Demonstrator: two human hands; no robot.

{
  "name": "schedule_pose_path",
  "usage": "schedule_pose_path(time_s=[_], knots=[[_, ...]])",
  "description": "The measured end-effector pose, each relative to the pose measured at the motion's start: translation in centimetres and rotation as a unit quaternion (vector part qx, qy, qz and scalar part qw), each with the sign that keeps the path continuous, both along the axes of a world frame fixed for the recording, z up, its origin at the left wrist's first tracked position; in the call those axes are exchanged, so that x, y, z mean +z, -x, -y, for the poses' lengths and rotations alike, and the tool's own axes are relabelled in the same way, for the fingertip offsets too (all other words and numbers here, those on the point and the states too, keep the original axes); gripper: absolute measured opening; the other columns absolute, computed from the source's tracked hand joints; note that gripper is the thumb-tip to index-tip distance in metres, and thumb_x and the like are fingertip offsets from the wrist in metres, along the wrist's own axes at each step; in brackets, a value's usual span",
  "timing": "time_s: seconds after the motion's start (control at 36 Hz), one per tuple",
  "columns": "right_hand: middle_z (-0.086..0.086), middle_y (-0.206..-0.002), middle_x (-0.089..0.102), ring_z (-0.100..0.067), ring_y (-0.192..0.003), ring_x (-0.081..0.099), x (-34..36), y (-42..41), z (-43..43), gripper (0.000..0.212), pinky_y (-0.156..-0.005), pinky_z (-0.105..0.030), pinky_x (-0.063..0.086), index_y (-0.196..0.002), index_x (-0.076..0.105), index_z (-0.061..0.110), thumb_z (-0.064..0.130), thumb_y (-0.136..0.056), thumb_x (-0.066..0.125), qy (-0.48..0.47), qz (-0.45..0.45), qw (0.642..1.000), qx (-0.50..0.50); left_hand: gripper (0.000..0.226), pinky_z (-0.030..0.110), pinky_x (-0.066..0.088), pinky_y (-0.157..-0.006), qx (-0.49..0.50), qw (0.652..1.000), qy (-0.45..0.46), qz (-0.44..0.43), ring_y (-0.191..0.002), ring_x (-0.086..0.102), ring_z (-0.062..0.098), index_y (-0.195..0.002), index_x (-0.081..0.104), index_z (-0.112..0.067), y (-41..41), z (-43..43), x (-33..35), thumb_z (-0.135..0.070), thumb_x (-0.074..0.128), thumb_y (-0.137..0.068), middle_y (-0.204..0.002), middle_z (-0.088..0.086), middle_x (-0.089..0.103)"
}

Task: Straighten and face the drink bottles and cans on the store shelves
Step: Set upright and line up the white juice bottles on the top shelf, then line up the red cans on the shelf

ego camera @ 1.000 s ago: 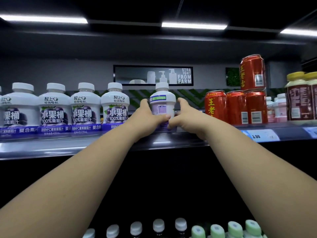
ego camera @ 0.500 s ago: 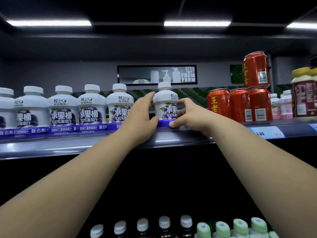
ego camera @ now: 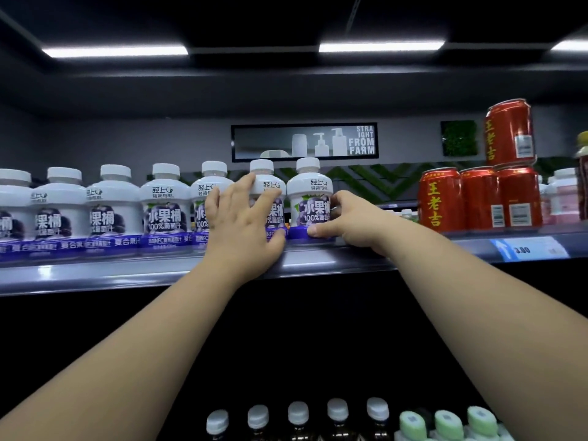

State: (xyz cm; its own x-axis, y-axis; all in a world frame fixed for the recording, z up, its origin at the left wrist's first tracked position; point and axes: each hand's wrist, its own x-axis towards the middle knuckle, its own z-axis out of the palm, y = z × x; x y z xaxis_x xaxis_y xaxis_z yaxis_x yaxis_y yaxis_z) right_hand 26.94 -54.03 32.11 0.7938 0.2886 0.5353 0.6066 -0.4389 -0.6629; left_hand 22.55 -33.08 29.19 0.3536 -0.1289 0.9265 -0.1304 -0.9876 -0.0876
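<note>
The end grape juice bottle, last in the white row and well left of the red cans, is pinched at its purple base by the right hand, label facing forward. Its neighbour just to the left is covered by the spread, open left hand, seemingly to steady the row while alignment is finished.

Under our left fingers we see grape juice bottles of white plastic, smooth with a soft sheen, their caps matt and their printed purple wraps glossy. Below our fingers the shelf edge looks like smooth plastic or metal, catching the light. Right of our right fingers, red cans show shiny metal. The price tag looks like paper.
</note>
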Motion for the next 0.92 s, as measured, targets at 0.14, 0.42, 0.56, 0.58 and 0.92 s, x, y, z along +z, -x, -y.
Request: schedule_pose_path(time_s=[0.14,0.42,0.56,0.58,0.92], knots=[[0.009,-0.123,0.067,-0.013,-0.11,0.065,-1.0,1.2,-0.2,0.094,-0.102,-0.044,0.05,-0.128,0.05,0.027,0.065,-0.049,0.084,0.038,0.061,0.994,-0.079,0.066,0.047,-0.005,-0.12,-0.002,1.0,-0.011,-0.007,-0.144,0.023,0.029,-0.14,0.044,-0.039,0.0,-0.1,0.0,-0.053,0.049,-0.076,-0.156,0.01,0.025],[0.008,-0.153,0.041,-0.012,-0.139,0.04,-3.2,4.5,3.3,0.08,-0.116,-0.037,0.035,-0.151,0.037,0.029,0.035,-0.083,0.08,0.052,0.225,0.962,-0.146,0.063,0.053,0.015,-0.116,-0.089,0.995,-0.048,0.012,-0.138,0.03,0.037,-0.133,0.051,-0.023,0.6,0.5,-0.1,-0.045,0.051,-0.075,-0.15,0.016,0.035],[0.015,-0.133,0.047,-0.005,-0.125,0.046,-3.6,6.0,7.2,0.065,-0.109,-0.035,0.042,-0.143,0.046,0.029,0.027,-0.086,0.077,0.047,0.256,0.953,-0.153,0.06,0.05,0.032,-0.105,-0.181,0.983,-0.018,0.0,-0.126,0.043,0.035,-0.132,0.05,-0.022,1.4,4.6,-0.2,-0.041,0.054,-0.075,-0.141,0.011,0.046],[0.016,-0.131,0.047,-0.006,-0.124,0.047,-3.6,6.3,8.2,0.063,-0.109,-0.035,0.042,-0.141,0.047,0.029,0.026,-0.085,0.078,0.045,0.26,0.952,-0.152,0.06,0.046,0.034,-0.102,-0.202,0.979,-0.018,-0.007,-0.125,0.045,0.032,-0.133,0.051,-0.021,1.6,5.8,-0.1,-0.039,0.055,-0.077,-0.14,0.009,0.048],[0.012,-0.122,0.051,-0.006,-0.112,0.05,-2.5,5.1,23.9,0.053,-0.097,-0.023,0.041,-0.12,0.049,0.038,0.019,-0.082,0.079,0.019,0.284,0.941,-0.184,0.063,0.031,0.046,-0.088,-0.361,0.897,0.181,-0.177,-0.105,0.058,0.013,-0.135,0.042,-0.031,-0.9,22.6,1.7,-0.028,0.075,-0.081,-0.126,-0.001,0.051]])
